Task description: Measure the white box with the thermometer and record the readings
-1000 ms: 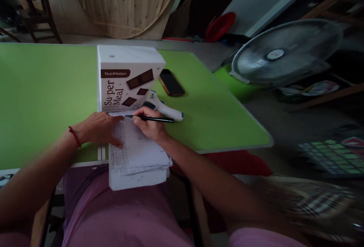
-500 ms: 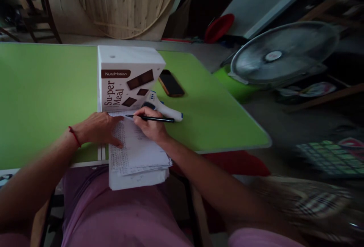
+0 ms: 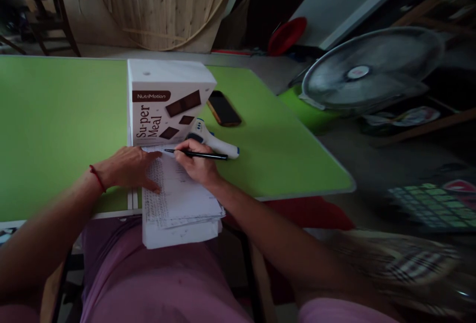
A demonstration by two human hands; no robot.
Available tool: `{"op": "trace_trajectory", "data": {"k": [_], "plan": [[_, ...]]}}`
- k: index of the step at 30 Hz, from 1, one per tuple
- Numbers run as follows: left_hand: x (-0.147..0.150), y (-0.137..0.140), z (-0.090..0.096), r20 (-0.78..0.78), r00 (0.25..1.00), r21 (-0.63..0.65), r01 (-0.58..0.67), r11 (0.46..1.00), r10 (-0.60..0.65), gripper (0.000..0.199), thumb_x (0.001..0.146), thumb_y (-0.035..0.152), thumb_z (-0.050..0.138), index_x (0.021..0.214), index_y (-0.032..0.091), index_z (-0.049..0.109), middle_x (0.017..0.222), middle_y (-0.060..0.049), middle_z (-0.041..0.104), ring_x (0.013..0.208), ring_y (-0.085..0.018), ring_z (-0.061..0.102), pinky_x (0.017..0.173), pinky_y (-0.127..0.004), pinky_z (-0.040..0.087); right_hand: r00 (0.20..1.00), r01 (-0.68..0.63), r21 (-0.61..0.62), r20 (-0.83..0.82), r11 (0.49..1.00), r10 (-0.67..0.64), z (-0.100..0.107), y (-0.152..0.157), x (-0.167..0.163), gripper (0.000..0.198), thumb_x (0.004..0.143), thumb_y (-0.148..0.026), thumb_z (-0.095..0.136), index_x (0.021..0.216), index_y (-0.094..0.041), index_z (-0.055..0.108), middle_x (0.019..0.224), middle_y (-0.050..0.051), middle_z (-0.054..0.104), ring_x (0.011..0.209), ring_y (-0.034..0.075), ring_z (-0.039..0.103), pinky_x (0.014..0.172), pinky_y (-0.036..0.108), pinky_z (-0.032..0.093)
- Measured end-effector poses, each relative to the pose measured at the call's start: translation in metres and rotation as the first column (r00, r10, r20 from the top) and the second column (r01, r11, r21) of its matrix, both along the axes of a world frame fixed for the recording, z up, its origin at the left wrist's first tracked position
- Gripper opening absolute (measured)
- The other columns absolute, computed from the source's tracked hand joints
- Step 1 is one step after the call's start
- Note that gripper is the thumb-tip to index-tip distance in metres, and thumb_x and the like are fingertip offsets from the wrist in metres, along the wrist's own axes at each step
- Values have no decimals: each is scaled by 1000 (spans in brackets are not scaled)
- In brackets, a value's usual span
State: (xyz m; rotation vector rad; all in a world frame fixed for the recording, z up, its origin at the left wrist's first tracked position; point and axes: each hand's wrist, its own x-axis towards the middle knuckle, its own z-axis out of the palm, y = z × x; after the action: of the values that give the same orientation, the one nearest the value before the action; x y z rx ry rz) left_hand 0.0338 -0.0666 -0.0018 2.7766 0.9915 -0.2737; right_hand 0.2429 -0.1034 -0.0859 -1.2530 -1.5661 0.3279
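Observation:
A black pen [image 3: 206,155] is pinched in my right hand [image 3: 197,164], its tip at the upper part of a stack of paper sheets [image 3: 189,196]. Dense handwriting covers the left side of the top sheet. My left hand [image 3: 134,168] lies on the left edge of the sheets, thumb and fingers spread. The stack's lower end hangs over the table's front edge. Right behind the papers stands a white box [image 3: 167,75] with brown print. A white and blue handheld infrared thermometer [image 3: 219,145] lies beside my right hand, partly hidden by it.
The green table [image 3: 63,114] spreads to both sides. A phone [image 3: 224,108] lies to the right of the box. Beyond the table's right end is a large fan [image 3: 357,72]. A red stool or seat [image 3: 308,213] shows under the front edge.

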Motion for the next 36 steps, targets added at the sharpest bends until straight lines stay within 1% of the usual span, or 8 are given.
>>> {"op": "trace_trajectory", "data": {"k": [3, 6, 10, 13, 20, 23, 30, 36], "plan": [[0, 0, 0, -9, 1000, 10, 6, 1000, -6, 80, 80, 61, 81, 145, 20, 61, 108, -14, 78, 98, -35, 74, 83, -40, 55, 1000, 14, -15, 10, 1000, -14, 0, 1, 0, 10, 81, -32, 64, 74, -25, 62, 63, -1, 64, 58, 15, 54, 59, 29, 48], [-1, -1, 1, 4, 1000, 11, 18, 1000, -18, 82, 81, 60, 80, 148, 18, 59, 105, -13, 78, 96, -34, 74, 83, -39, 54, 1000, 13, -12, 14, 1000, -13, 0, 1, 0, 13, 81, -35, 64, 73, -25, 61, 63, -1, 64, 58, 15, 53, 58, 28, 48], [-1, -1, 2, -17, 1000, 5, 14, 1000, -14, 82, 82, 59, 80, 148, 17, 58, 110, -16, 78, 99, -36, 74, 82, -40, 54, 1000, -14, 3, 19, 1000, 14, 0, 0, 1, 12, 82, -33, 63, 74, -25, 60, 62, -2, 61, 55, 14, 52, 57, 28, 47], [0, -1, 2, -22, 1000, 10, 13, 1000, -13, 80, 81, 60, 80, 146, 19, 59, 114, -17, 78, 102, -36, 74, 83, -40, 55, 1000, -19, 8, 23, 1000, 19, 0, -1, 1, 10, 81, -28, 65, 74, -24, 60, 61, -3, 62, 54, 14, 53, 57, 28, 47], [-1, 1, -1, -14, 1000, 25, 12, 1000, -12, 83, 78, 65, 80, 145, 21, 61, 109, -15, 79, 99, -35, 76, 80, -38, 55, 998, 59, 0, -19, 998, -59, 1, -2, 1, 6, 79, -27, 65, 74, -24, 64, 62, -2, 65, 58, 15, 58, 59, 28, 51], [-1, 1, -2, -12, 1000, 24, 20, 1000, -19, 83, 78, 65, 80, 146, 20, 61, 111, -16, 79, 101, -36, 75, 81, -39, 55, 998, 64, 10, -15, 998, -64, 1, -2, 1, 7, 79, -26, 65, 72, -24, 63, 61, -2, 64, 56, 15, 57, 59, 28, 50], [0, -1, -1, -8, 1000, -2, -19, 1000, 19, 85, 78, 62, 82, 148, 21, 59, 114, -17, 78, 104, -37, 75, 87, -41, 55, 999, 49, 37, -1, 998, -49, -1, -1, 1, 8, 80, -24, 66, 73, -24, 61, 60, -3, 63, 55, 15, 55, 58, 28, 49], [0, 1, -1, -12, 1000, -21, -14, 1000, 14, 87, 79, 63, 80, 151, 19, 57, 113, -18, 78, 104, -38, 74, 88, -43, 55, 999, 25, 2, 21, 1000, -25, 0, -1, 3, 9, 79, -23, 67, 72, -23, 61, 58, -4, 60, 54, 14, 54, 58, 27, 48]]}}
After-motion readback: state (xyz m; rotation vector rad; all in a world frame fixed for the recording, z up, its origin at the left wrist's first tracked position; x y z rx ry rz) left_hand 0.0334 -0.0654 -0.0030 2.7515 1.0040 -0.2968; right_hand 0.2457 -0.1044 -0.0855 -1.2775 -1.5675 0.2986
